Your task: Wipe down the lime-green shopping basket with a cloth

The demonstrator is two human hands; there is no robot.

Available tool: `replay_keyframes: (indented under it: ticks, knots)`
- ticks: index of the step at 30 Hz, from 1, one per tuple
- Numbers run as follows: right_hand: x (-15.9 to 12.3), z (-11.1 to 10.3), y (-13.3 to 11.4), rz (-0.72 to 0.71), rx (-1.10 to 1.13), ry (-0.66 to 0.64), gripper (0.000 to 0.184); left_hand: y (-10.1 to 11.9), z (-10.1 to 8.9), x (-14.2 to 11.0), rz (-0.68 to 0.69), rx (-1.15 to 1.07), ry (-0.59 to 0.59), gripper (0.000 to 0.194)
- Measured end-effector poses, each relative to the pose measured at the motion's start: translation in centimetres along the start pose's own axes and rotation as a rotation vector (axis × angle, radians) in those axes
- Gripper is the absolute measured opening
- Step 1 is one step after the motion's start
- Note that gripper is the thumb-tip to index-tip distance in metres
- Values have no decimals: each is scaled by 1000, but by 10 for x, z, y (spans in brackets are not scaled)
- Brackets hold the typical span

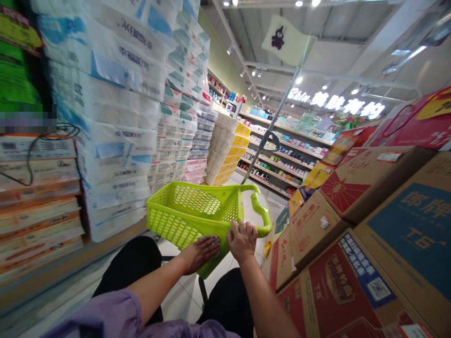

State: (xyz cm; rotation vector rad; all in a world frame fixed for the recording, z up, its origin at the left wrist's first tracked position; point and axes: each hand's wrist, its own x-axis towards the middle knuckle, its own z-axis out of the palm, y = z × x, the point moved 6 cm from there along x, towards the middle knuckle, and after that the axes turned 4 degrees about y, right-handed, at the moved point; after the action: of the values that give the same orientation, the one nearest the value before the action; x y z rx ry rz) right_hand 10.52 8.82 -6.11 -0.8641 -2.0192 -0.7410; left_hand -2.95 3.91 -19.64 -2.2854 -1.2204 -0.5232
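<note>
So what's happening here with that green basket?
A person with bare hands has both on the green basket, just in front of their knees. The left grip lies flat against its side, and the right grip has its fingers at the upper edge, near the handle. Packs in plastic wrap are piled up on the left, and cardboard boxes are stacked on the right.

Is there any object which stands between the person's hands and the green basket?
Nothing visible does: the left hand lies against the green basket on its near side, and the right hand rests at its edge.
</note>
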Motion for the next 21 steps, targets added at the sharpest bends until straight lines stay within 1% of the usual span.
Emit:
replay_keyframes:
  ticks: [1,2,4,7,8,9,10,11,13,14,15,16,17,20,21]
  knots:
    - [0,0,0,2,1,-2,27,-1,2,0,9,-1,-2,64]
    - [1,0,0,5,3,-5,27,-5,4,-2,-18,11,3,64]
    - [2,0,0,9,5,-4,27,-21,6,-12,-151,60,30,62]
    - [3,1,-4,10,8,1,28,-45,7,-31,-404,130,71,55]
    - [3,2,-6,14,9,0,28,-49,7,-34,-466,139,77,54]
    - [3,4,-8,20,12,-2,29,-49,7,-34,-487,136,76,55]
    - [4,5,-11,25,15,-5,29,-46,8,-31,-455,118,65,57]
    - [4,6,-13,31,18,-8,30,-39,10,-26,-383,91,47,58]
    - [4,8,-17,36,23,-11,31,-25,14,-16,-195,33,0,58]
    - [4,9,-19,38,24,-13,32,-20,17,-14,-125,16,-25,57]
    - [4,10,-19,41,24,-16,32,-20,20,-14,-106,14,-41,56]
    - [4,11,-20,43,22,-18,32,-23,22,-16,-140,28,-47,55]
    - [4,12,-20,44,21,-21,33,-31,25,-19,-221,56,-40,54]
    - [3,16,-21,46,20,-25,33,-57,30,-33,-564,153,13,58]
    - [4,16,-21,52,22,-25,32,-61,31,-36,-649,172,25,61]
